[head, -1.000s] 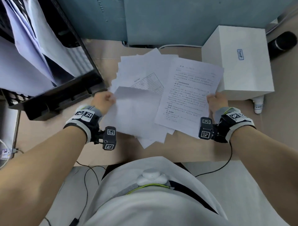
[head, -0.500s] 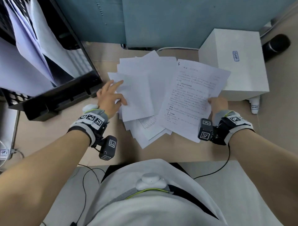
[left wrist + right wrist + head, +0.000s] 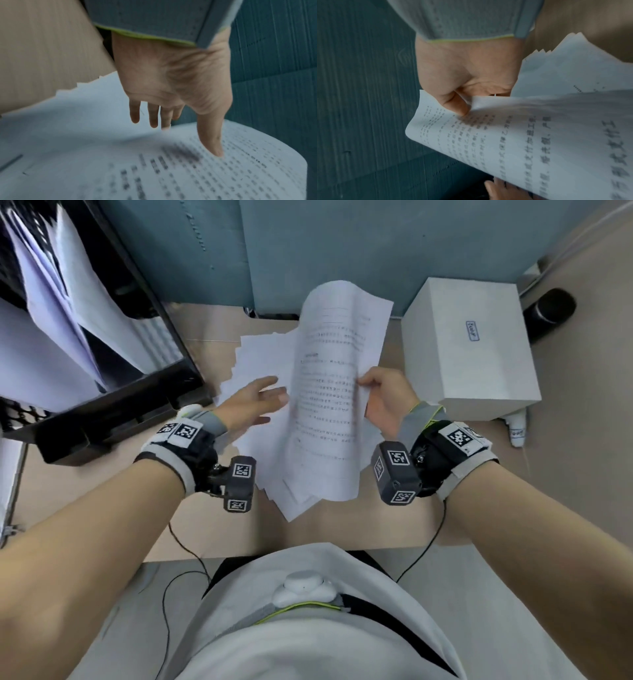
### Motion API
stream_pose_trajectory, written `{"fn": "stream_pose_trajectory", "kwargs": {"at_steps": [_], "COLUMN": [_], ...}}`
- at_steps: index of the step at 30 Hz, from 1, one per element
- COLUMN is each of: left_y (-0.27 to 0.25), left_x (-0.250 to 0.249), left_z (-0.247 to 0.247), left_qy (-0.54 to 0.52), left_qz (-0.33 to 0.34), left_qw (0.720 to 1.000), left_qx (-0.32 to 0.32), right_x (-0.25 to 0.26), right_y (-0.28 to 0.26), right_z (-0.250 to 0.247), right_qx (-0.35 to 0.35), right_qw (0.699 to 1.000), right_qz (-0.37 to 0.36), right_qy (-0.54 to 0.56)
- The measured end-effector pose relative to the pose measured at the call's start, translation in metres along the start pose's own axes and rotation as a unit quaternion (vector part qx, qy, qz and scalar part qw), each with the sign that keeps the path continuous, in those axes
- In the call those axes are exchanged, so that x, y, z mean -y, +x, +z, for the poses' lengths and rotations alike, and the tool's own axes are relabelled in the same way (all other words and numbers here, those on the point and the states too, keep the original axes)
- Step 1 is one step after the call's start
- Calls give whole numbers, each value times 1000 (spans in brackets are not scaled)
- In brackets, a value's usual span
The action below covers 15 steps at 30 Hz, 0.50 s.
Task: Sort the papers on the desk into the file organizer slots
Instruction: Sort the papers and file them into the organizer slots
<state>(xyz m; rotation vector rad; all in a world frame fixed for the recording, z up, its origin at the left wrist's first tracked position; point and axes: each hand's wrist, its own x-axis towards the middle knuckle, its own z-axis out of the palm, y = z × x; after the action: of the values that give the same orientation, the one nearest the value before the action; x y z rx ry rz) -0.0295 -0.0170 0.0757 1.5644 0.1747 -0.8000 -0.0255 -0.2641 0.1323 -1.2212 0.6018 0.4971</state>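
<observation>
A printed sheet [image 3: 329,392] curves upward above the desk, and my right hand [image 3: 376,395] pinches its right edge between thumb and fingers; the pinch shows close up on the printed sheet [image 3: 513,135] under my right hand [image 3: 462,105]. My left hand [image 3: 260,402] reaches with straight fingers toward the sheet's left side, holding nothing; in the left wrist view the left hand [image 3: 171,108] hovers over the printed sheet [image 3: 205,169]. Under both lies a fanned pile of white papers [image 3: 253,361]. The black file organizer [image 3: 102,392] stands at the left with papers in its slots.
A white box [image 3: 472,347] sits at the right of the desk, a small white bottle [image 3: 517,429] by its near corner and a dark cylinder [image 3: 551,313] behind. A teal partition [image 3: 342,244] closes the back. Cables hang off the desk's near edge.
My right hand has lifted the printed sheet off the pile and swung it left and upright. My left hand has left the blank sheet it held and moved right toward the raised sheet.
</observation>
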Motion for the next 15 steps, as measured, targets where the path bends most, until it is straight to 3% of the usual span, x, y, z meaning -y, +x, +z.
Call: {"fn": "stream_pose_trajectory", "kwargs": {"at_steps": [3,6,11,13,15], "left_y": [-11,-25,-57,-68,-77], "left_x": [-14,-10,8,12,7], "left_z": [4,-5,-40,-49,-46], "left_qy": [-84,-137,-16,15,24], "left_qz": [18,34,40,47,65], "left_qw": [996,985,965,955,952], "left_qx": [-1,-98,-260,-293,-298], "right_x": [1,-3,-6,-9,-13], "right_y": [3,8,15,16,9], "right_z": [12,13,34,55,84], "right_qx": [32,5,-54,-22,78], "right_qw": [999,998,981,977,965], "right_qz": [8,9,-7,-9,3], "right_qy": [-8,-64,-188,-212,-250]}}
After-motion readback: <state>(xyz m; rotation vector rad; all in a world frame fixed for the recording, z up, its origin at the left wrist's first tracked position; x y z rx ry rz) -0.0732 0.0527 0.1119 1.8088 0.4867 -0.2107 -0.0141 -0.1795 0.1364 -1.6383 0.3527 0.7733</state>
